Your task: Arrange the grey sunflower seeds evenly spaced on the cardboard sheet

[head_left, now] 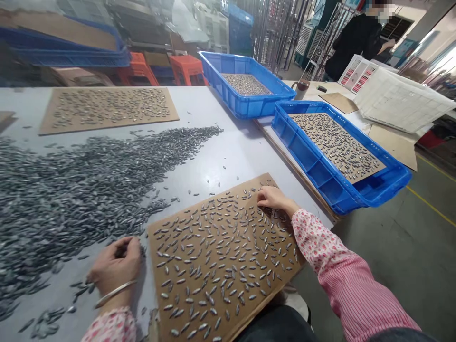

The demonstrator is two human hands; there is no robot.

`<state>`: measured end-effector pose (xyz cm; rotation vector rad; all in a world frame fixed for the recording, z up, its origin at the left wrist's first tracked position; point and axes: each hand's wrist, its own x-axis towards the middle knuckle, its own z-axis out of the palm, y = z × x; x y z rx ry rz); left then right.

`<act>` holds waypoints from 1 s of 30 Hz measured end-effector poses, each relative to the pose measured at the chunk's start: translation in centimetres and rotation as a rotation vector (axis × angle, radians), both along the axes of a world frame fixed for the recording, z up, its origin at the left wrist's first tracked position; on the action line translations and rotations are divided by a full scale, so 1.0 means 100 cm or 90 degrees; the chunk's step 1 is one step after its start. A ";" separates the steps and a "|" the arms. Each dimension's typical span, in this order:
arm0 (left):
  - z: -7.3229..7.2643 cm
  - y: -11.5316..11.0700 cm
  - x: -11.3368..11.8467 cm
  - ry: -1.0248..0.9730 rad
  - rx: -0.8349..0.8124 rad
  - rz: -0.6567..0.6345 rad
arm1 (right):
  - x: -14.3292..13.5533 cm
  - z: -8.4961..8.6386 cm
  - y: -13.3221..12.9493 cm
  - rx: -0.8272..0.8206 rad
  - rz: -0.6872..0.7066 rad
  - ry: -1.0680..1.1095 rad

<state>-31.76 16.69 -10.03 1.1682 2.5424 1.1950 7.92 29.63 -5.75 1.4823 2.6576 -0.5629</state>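
Observation:
A brown cardboard sheet (228,256) lies in front of me, scattered with small spindle-shaped grey metal pieces. Over its far right part is my right hand (272,198), fingers pinched together close to the surface; what they hold, if anything, is hidden. My left hand (119,263) rests at the sheet's left side, next to a large heap of metal pieces (81,190). Its fingers are curled round, and dark metal pieces show in the curl. A few loose pieces (46,323) lie on the table near the left wrist.
A second covered cardboard sheet (110,108) lies at the back left. Two blue trays, a far one (242,107) and a nearer one (320,175), hold similar sheets at the right table edge. Beyond are white crates (395,102), orange stools (187,66) and a person in black (351,45).

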 end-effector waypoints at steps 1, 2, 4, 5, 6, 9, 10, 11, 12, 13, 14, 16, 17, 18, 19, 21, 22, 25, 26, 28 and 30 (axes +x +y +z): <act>0.001 0.000 0.000 0.002 0.002 -0.002 | 0.000 -0.001 0.001 -0.005 -0.012 0.004; 0.001 0.000 0.000 0.006 0.005 -0.005 | 0.001 -0.002 0.002 -0.010 -0.021 0.008; -0.001 -0.001 0.000 0.011 0.010 -0.010 | 0.000 -0.004 0.005 -0.010 -0.029 0.012; -0.002 -0.001 -0.001 0.011 0.011 -0.012 | -0.002 -0.006 0.006 -0.003 -0.030 0.013; -0.003 -0.001 -0.001 0.010 0.012 -0.012 | -0.005 -0.008 0.007 0.008 -0.033 0.016; -0.003 -0.001 -0.002 0.013 0.012 -0.013 | -0.019 -0.011 0.009 0.056 -0.036 0.031; -0.003 -0.002 -0.002 0.018 0.013 -0.013 | -0.025 -0.011 0.008 0.070 -0.027 0.031; -0.003 -0.001 -0.002 0.023 0.014 -0.012 | -0.032 -0.010 0.007 0.083 -0.015 0.026; -0.003 -0.001 -0.002 0.025 0.013 -0.011 | -0.037 -0.009 0.005 0.094 -0.003 0.017; -0.003 -0.001 -0.002 0.024 0.011 -0.012 | -0.042 -0.007 0.003 0.105 0.007 0.005; -0.003 -0.001 -0.002 0.021 0.009 -0.013 | -0.046 -0.004 0.001 0.114 0.015 -0.007; -0.006 -0.001 -0.003 0.013 0.005 -0.012 | -0.050 0.002 -0.004 0.122 0.023 -0.029; -0.007 -0.001 -0.003 0.011 0.005 -0.012 | -0.050 0.005 -0.006 0.120 0.027 -0.038; -0.008 -0.001 -0.004 0.010 0.005 -0.011 | -0.050 0.008 -0.007 0.114 0.032 -0.045; -0.009 -0.001 -0.004 0.011 0.007 -0.011 | -0.048 0.010 -0.008 0.106 0.036 -0.049; -0.009 -0.001 -0.005 0.011 0.011 -0.011 | -0.044 0.013 -0.008 0.086 0.039 -0.044; -0.009 -0.001 -0.004 0.009 0.014 -0.012 | -0.041 0.014 -0.007 0.073 0.040 -0.037; -0.007 -0.001 -0.004 0.007 0.024 -0.018 | -0.036 0.011 -0.004 0.026 0.047 -0.015; -0.007 -0.001 -0.003 0.007 0.026 -0.021 | -0.035 0.009 -0.002 0.009 0.054 -0.005; -0.007 0.000 -0.004 0.008 0.027 -0.023 | -0.034 0.005 0.001 -0.009 0.060 0.026; -0.007 0.000 -0.004 0.010 0.026 -0.025 | -0.034 0.002 0.003 0.005 0.036 0.055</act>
